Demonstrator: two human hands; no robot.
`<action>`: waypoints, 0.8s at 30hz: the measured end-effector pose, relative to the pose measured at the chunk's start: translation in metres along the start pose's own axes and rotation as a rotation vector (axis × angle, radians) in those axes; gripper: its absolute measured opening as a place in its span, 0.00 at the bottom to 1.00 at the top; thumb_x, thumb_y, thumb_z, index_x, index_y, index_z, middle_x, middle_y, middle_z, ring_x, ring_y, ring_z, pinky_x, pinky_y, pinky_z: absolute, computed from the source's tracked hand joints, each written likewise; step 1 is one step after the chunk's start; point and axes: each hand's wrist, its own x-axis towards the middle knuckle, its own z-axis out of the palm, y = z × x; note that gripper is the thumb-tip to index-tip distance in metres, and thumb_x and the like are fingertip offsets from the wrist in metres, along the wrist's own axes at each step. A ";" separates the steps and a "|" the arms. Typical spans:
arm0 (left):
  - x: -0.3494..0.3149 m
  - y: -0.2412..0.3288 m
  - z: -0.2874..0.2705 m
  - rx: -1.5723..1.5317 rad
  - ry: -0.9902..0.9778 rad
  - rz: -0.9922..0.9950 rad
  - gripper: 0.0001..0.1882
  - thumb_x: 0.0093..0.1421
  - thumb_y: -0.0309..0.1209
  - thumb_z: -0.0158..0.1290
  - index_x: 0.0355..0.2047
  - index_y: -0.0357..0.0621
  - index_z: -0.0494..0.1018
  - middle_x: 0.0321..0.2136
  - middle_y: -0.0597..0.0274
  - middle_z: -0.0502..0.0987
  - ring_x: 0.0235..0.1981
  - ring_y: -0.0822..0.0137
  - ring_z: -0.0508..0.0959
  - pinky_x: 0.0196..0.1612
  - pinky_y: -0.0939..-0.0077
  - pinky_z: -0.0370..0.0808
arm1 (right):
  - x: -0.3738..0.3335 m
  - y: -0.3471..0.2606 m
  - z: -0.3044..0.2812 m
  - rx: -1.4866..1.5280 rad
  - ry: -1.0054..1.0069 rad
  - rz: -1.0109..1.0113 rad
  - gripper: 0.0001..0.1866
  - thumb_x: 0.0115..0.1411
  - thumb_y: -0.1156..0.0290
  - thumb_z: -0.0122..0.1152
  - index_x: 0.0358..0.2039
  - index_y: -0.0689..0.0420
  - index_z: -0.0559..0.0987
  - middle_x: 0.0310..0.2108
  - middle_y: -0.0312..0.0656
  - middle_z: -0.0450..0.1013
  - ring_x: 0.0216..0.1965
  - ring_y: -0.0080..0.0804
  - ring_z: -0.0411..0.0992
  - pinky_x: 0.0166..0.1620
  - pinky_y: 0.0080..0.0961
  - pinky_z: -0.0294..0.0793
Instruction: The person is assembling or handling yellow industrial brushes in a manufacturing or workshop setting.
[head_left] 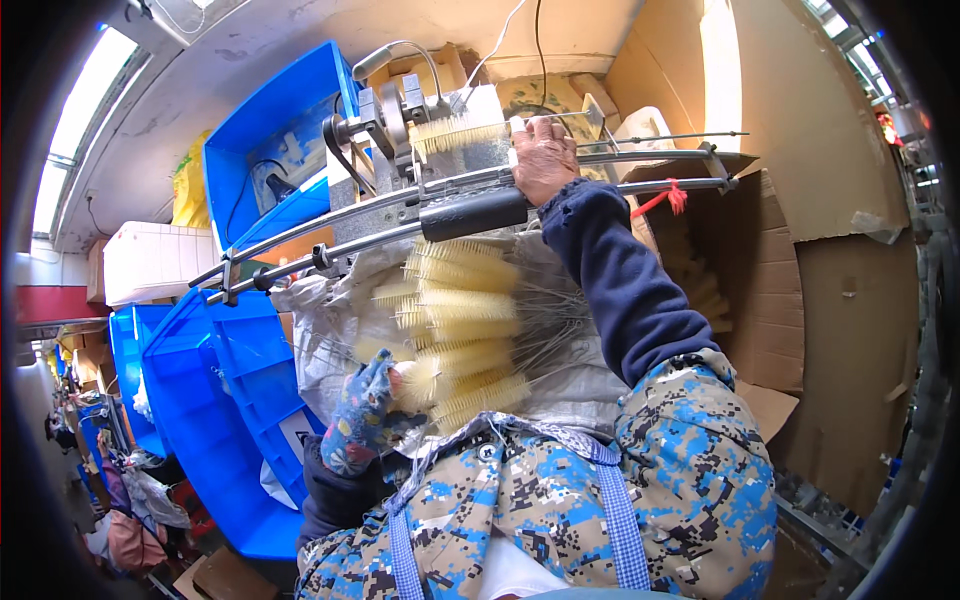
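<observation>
My bare right hand [545, 160] is closed at the right end of a pale-bristled bottle brush [458, 135], which lies level against the machine [395, 125]. The fingertips are partly hidden behind the hand. My left hand [358, 412], in a blue patterned glove, is at the left of a pile of similar brushes [465, 320] in front of me. Its fingers and thumb close around the end of one brush [425, 384]. Thin wire stems fan out to the right of the pile. A whitish woven sheet [335, 300] lies beneath the brushes.
Two metal rails [290, 265] cross in front of the machine, carrying a black padded sleeve [473, 214]. Blue bins stand at the left, one upper [225, 180] and one lower [200, 400]. At the right, an open cardboard box [770, 290] holds more brushes. A red tie [677, 195] hangs on the rail.
</observation>
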 end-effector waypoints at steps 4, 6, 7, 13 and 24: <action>-0.016 -0.003 0.000 0.053 -0.028 -0.099 0.40 0.37 0.37 0.63 0.50 0.38 0.58 0.44 0.38 0.65 0.43 0.41 0.68 0.45 0.57 0.67 | 0.000 -0.017 -0.001 -0.002 -0.012 -0.022 0.17 0.46 0.69 0.51 0.39 0.57 0.70 0.41 0.43 0.61 0.46 0.40 0.59 0.47 0.37 0.57; -0.018 -0.003 -0.001 -0.043 -0.045 -0.096 0.39 0.37 0.36 0.63 0.50 0.38 0.59 0.47 0.39 0.64 0.44 0.40 0.67 0.47 0.57 0.66 | -0.002 -0.026 -0.003 0.014 -0.022 -0.028 0.17 0.48 0.70 0.48 0.40 0.58 0.70 0.42 0.45 0.61 0.46 0.41 0.59 0.47 0.38 0.57; -0.016 -0.002 -0.002 -0.042 -0.044 -0.094 0.39 0.37 0.36 0.63 0.50 0.38 0.59 0.47 0.39 0.64 0.44 0.40 0.67 0.47 0.57 0.66 | -0.002 -0.030 -0.004 0.027 -0.030 -0.031 0.17 0.50 0.72 0.44 0.42 0.59 0.69 0.42 0.47 0.62 0.47 0.41 0.59 0.47 0.40 0.57; -0.018 0.000 -0.003 0.050 -0.089 -0.152 0.38 0.39 0.35 0.61 0.50 0.38 0.58 0.46 0.39 0.65 0.43 0.40 0.68 0.46 0.57 0.66 | 0.002 -0.053 0.000 0.018 -0.061 -0.066 0.17 0.51 0.71 0.44 0.42 0.60 0.69 0.43 0.46 0.62 0.47 0.39 0.59 0.47 0.40 0.57; -0.030 0.004 -0.004 -0.135 -0.162 -0.548 0.38 0.39 0.36 0.62 0.49 0.35 0.58 0.44 0.41 0.66 0.40 0.42 0.69 0.43 0.58 0.67 | 0.010 -0.107 0.004 0.047 -0.182 -0.064 0.20 0.50 0.73 0.45 0.45 0.64 0.66 0.43 0.46 0.62 0.47 0.38 0.58 0.47 0.39 0.56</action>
